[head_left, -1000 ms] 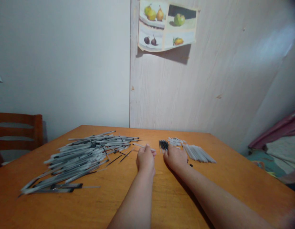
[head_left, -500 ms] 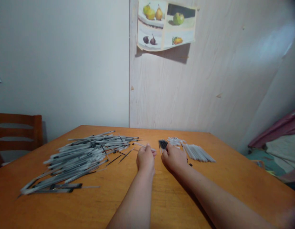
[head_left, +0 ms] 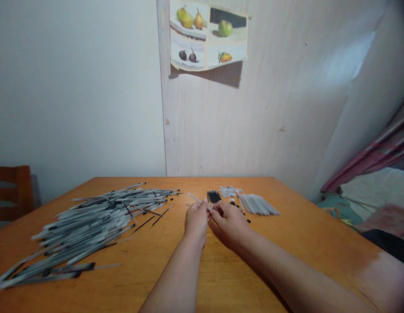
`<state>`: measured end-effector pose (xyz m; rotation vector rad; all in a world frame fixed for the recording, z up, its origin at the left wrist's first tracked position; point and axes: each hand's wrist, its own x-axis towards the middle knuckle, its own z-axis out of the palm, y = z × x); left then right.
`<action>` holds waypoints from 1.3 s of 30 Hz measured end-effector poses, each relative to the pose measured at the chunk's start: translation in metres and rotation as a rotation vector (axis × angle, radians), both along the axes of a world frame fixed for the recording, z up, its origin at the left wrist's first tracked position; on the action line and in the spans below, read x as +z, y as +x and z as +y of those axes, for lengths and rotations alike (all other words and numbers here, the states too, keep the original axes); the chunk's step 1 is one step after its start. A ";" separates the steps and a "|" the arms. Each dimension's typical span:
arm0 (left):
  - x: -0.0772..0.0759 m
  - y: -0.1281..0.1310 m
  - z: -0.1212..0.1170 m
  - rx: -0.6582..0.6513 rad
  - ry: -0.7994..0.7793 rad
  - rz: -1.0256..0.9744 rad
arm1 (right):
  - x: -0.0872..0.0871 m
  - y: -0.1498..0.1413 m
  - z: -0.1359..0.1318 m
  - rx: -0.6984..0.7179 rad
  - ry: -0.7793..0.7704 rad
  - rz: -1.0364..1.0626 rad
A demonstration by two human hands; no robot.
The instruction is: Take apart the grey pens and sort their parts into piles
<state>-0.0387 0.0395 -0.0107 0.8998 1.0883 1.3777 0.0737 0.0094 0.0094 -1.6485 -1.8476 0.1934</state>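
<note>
A thin translucent pen barrel sticks out, pointing up and to the left, from the closed fingers of my left hand. At the barrel's near end, my right hand has thumb and forefinger pinched together, close against the left fingertips. Whatever small part the right fingers hold is hidden. Just beyond the hands lies a bundle of dark pen refills. Small black plugs are scattered beside the right hand. Clear small caps form a heap behind it, and a row of clear barrels lies to the right.
A wide, untidy pile of pens and pen parts covers the left of the wooden table. Several loose dark refills lie at its right edge. A wooden chair stands at the far left; cloth lies at right.
My right hand has left the dark refills and come to the near end of the barrel in my left hand. The view has turned slightly right.
</note>
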 end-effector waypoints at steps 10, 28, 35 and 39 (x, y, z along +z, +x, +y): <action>0.007 0.004 -0.009 -0.047 0.044 0.076 | 0.006 0.055 -0.016 -0.198 0.027 -0.058; 0.007 0.000 -0.008 -0.027 0.057 0.101 | -0.008 0.136 -0.016 -0.619 -0.125 -0.268; 0.007 -0.001 -0.010 -0.014 0.065 0.123 | -0.007 0.136 -0.013 -0.593 -0.151 -0.323; 0.007 -0.001 -0.008 -0.006 0.060 0.139 | -0.007 0.136 -0.013 -0.581 -0.157 -0.357</action>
